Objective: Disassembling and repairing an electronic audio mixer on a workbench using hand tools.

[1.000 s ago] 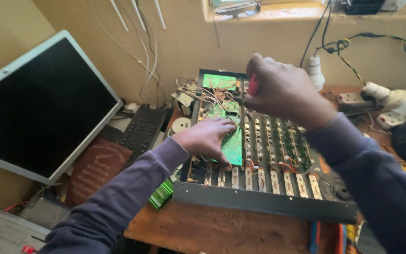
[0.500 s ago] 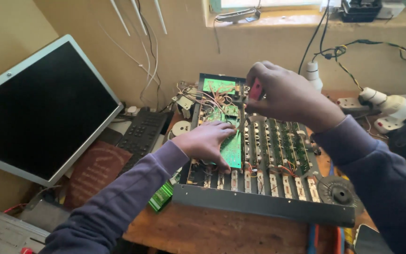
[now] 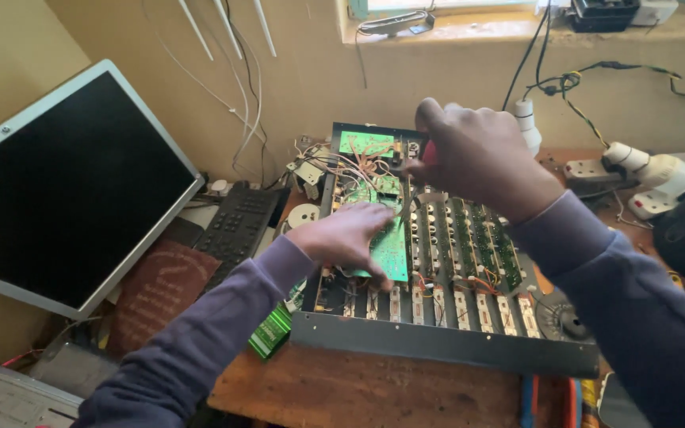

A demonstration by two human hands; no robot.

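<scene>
While the left hand (image 3: 350, 238) lies flat, fingers spread, on a green circuit board (image 3: 390, 255) inside the opened black chassis (image 3: 438, 345), the right hand (image 3: 477, 162) is closed around a red-handled screwdriver (image 3: 430, 154), its shaft pointing down to the board just beside the left fingers. The chassis sits on a wooden bench (image 3: 358, 392), with a monitor (image 3: 65, 182) and a telephone (image 3: 239, 222) to its left.
</scene>
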